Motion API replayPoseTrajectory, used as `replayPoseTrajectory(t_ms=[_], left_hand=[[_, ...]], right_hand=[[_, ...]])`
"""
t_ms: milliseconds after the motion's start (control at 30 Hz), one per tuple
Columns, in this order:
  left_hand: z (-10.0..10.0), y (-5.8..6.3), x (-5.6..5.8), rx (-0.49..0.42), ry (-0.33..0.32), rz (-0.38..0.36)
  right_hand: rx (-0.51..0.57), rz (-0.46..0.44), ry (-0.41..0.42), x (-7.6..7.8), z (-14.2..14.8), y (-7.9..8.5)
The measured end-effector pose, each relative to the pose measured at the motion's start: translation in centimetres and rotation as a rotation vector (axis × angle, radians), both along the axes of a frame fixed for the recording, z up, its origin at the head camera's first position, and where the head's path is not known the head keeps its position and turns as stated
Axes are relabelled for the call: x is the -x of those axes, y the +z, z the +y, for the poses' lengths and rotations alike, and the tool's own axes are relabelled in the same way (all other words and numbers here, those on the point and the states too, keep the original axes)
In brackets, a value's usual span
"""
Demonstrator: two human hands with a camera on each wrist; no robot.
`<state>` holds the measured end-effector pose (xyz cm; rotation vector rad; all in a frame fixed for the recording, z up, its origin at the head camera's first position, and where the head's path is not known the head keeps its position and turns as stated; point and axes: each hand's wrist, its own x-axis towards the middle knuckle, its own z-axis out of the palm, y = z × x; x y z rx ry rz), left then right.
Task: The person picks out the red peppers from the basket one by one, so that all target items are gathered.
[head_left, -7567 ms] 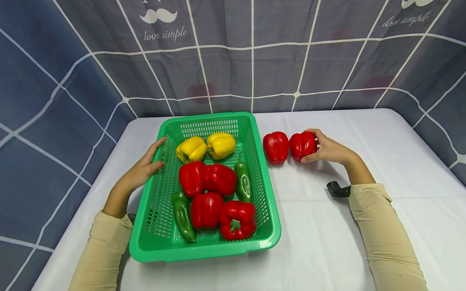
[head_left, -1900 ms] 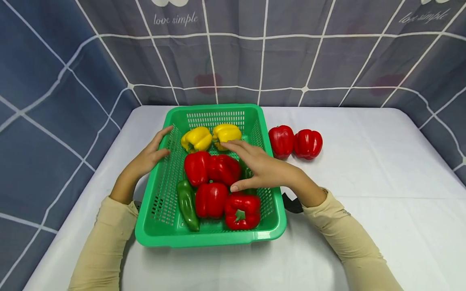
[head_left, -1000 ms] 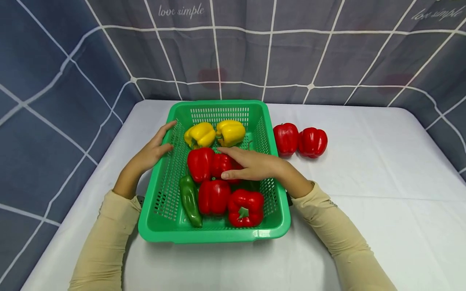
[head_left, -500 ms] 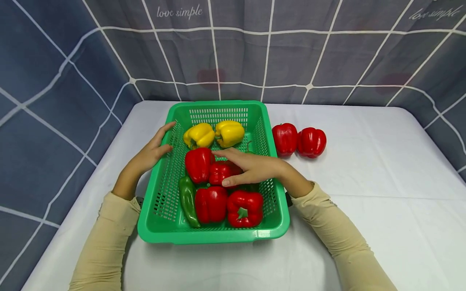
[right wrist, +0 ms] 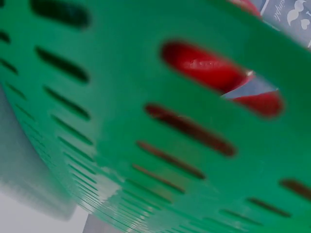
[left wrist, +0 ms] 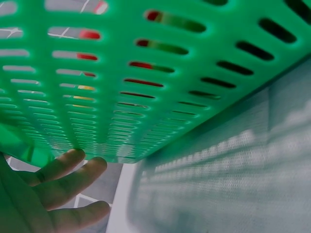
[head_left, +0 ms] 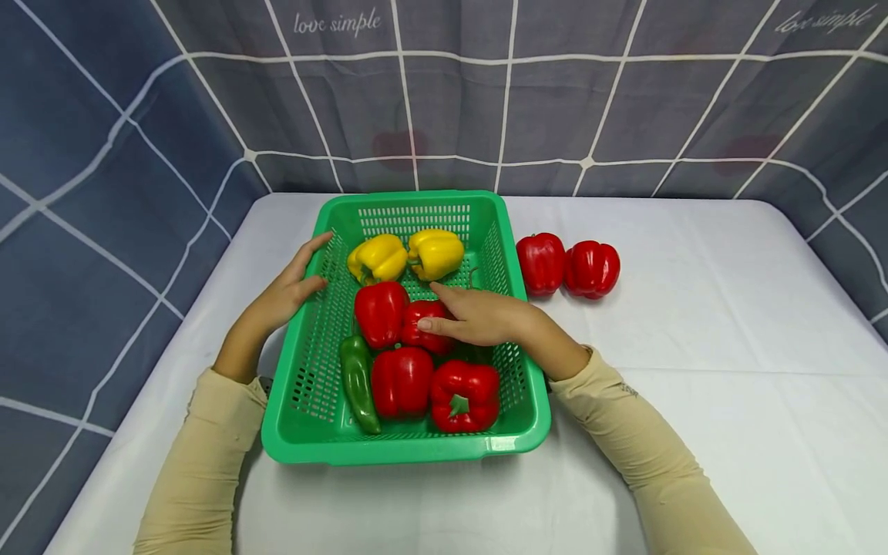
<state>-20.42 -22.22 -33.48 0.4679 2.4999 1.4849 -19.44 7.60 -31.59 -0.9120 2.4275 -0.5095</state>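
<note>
A green plastic basket (head_left: 409, 451) holds two yellow bell peppers (head_left: 435, 254), several red bell peppers and green long peppers. My left hand (head_left: 277, 298) rests at the basket's left side, thumb and index finger over the rim. In the left wrist view its other fingers (left wrist: 73, 184) extend straight outside the slotted wall. Reaching over the right rim, my right hand (head_left: 489, 317) holds a red bell pepper (head_left: 420, 312), thumb on its near side and index finger at its far side; the remaining fingers are hidden. That hand mostly covers one green pepper (head_left: 479, 353). The right wrist view shows the slotted wall (right wrist: 112, 97).
Two red bell peppers (head_left: 593, 269) stand side by side on the white tabletop (head_left: 728, 308), right of the basket. Inside are another green long pepper (head_left: 358, 384) and other red bell peppers (head_left: 402, 383). A grey checked curtain (head_left: 458, 116) borders the back and sides.
My right hand has left the red bell pepper on the table and moved into the basket. Just now it shifted slightly on a red bell pepper there. My left hand stays at the rim.
</note>
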Motion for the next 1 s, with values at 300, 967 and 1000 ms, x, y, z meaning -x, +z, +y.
replayPoseTrajectory(t_ms=[300, 967, 1000], left_hand=[[0.02, 0.14, -0.19, -0.006, 0.014, 0.0], [0.1, -0.04, -0.05, -0.037, 0.006, -0.007], [0.12, -0.06, -0.03, -0.037, 0.005, -0.007]], right_hand=[[-0.061, 0.018, 0.039, -0.21, -0.11, 0.17], [0.117, 0.033, 0.067, -0.43, 0.56, 0.06], [0.143, 0.034, 0.066, -0.46, 0.64, 0.05]])
